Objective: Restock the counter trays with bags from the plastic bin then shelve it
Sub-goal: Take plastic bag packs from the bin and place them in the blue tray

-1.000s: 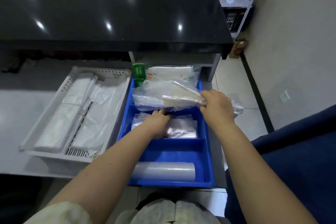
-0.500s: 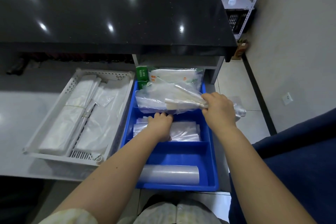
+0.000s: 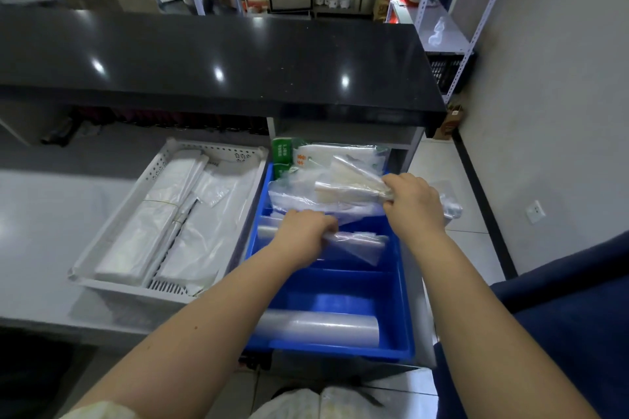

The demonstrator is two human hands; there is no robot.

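A blue divided tray (image 3: 405, 309) sits on the low grey counter, right of a white perforated tray (image 3: 163, 163) filled with flat white bags. My right hand (image 3: 413, 201) is shut on a bundle of clear bags (image 3: 326, 192), held just above the blue tray's far compartment. My left hand (image 3: 303, 231) grips a stack of clear bags (image 3: 360, 243) in the tray's middle compartment and lifts one end. A roll of clear bags (image 3: 323, 326) lies in the near compartment. Green-and-white packets (image 3: 299, 155) stand at the tray's far end. No plastic bin shows.
A black raised countertop (image 3: 218, 58) overhangs both trays. A blue upholstered seat (image 3: 561, 323) is close on my right. A metal shelf rack (image 3: 439, 20) with a black crate stands by the right wall. Tiled floor lies between the counter and the wall.
My left hand has closed on the stack in the middle compartment and raised its end. My right hand keeps hold of its bundle. The view has tilted up, showing more of the room.
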